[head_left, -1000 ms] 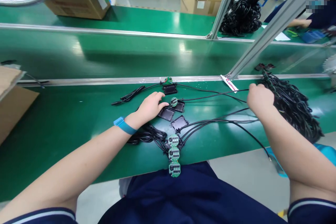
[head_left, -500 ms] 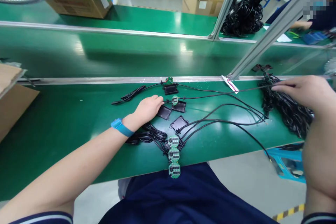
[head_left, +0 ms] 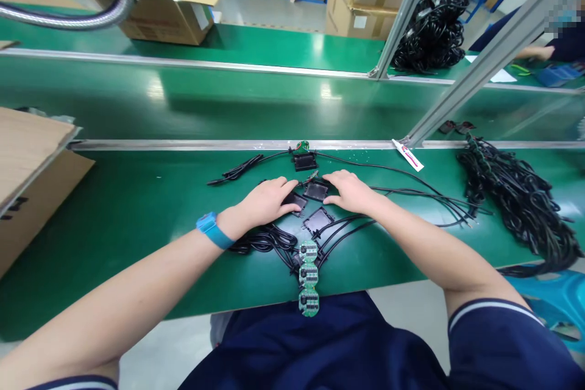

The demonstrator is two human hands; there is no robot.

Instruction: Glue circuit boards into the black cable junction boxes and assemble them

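A small green circuit board (head_left: 312, 176) stands tilted between my hands, above a black plastic case half (head_left: 316, 191). My left hand (head_left: 265, 202) is at its left, fingertips by the cable end and thumb spread over another case half (head_left: 296, 200). On the right, my right hand (head_left: 351, 191) has its index finger beside the board and its thumb apart at the case edge. The fingers' undersides are hidden. Nearer me lie a third case half (head_left: 319, 220) and a column of three joined circuit boards (head_left: 309, 275) overhanging the table edge.
A black case with a board (head_left: 304, 161) and cables lies at the back rail. A white tube (head_left: 408, 155) and a large cable bundle (head_left: 516, 201) lie right. Coiled cables (head_left: 265, 239) lie by my left wrist. A cardboard box (head_left: 41, 195) stands left; a metal post (head_left: 479, 55) slants at right.
My right hand has come from the far right to the board, letting go of the stretched cable. The board has tilted, and my left thumb has spread. The view has shifted slightly.
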